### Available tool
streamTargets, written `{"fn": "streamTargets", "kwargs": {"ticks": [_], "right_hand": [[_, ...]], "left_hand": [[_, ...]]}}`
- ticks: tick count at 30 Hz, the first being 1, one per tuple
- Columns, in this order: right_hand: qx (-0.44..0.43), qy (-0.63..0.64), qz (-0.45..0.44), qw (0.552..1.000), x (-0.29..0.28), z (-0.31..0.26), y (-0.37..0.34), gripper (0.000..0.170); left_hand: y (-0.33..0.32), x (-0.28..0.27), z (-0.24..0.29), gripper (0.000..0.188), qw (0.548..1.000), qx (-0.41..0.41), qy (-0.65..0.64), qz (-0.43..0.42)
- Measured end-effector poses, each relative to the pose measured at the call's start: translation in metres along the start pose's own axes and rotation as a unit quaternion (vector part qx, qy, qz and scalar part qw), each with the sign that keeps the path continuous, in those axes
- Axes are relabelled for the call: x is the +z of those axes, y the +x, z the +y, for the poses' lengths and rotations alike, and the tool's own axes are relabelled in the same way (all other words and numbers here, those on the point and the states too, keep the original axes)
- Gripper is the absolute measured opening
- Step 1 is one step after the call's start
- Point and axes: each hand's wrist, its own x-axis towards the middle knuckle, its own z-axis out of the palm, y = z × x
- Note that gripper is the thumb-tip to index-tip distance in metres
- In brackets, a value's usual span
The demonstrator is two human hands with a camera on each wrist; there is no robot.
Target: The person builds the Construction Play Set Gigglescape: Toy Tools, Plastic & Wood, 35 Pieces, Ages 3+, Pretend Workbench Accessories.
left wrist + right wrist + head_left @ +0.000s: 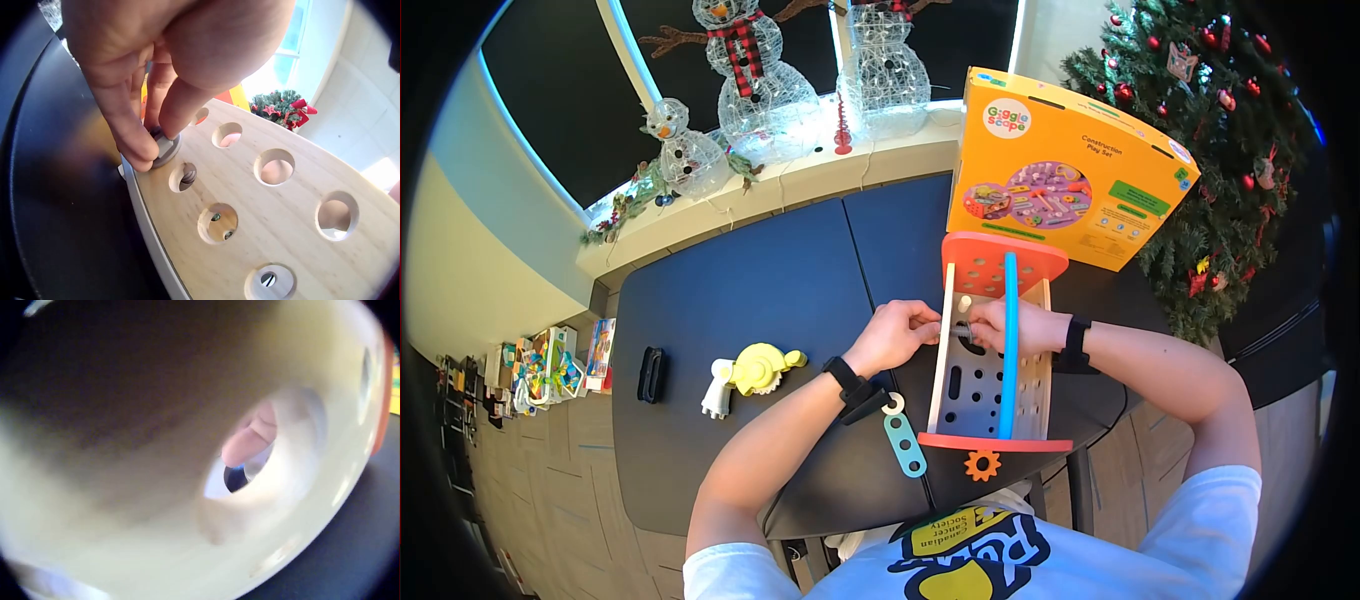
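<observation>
The wooden toy toolbox (990, 400) has red end panels and a blue handle bar, and its side walls are full of holes. At the outer face of its left wall, my left hand (893, 335) pinches the flanged head of a grey toy bolt (167, 150) between thumb and fingers. Grey threads show through the neighbouring hole in the left wrist view. My right hand (1015, 325) reaches inside the box beneath the handle, its fingertips gripping the grey piece at the inner face of that wall. In the right wrist view a fingertip (247, 447) shows through a hole.
A teal perforated strip (904, 445) and an orange gear (982, 465) lie near the box. Left on the table (730, 260) are a yellow-green and white toy tool (755, 372) and a black case (652, 375). Behind the box stands a yellow carton (1060, 160).
</observation>
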Motion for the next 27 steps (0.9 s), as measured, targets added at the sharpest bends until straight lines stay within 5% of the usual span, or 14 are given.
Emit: {"fn": "streamTargets", "kwargs": {"ticks": [14,20,23,27], "right_hand": [[0.04,-0.069,-0.112,0.99,-0.007,-0.011,0.009,0.036],[-0.003,-0.056,0.004,0.998,0.0,-0.011,0.003,0.022],[0.06,0.029,-0.007,0.998,0.002,-0.011,0.004,0.026],[0.023,-0.027,-0.024,0.999,0.0,-0.006,0.006,0.028]], "left_hand": [[-0.003,-0.003,0.001,0.02,1.0,0.013,0.025,0.011],[-0.003,-0.003,0.0,0.02,0.999,0.02,0.036,0.016],[-0.002,-0.002,-0.003,0.02,1.0,0.015,0.02,0.019],[-0.004,-0.003,0.004,0.02,0.999,0.005,0.04,0.002]]}}
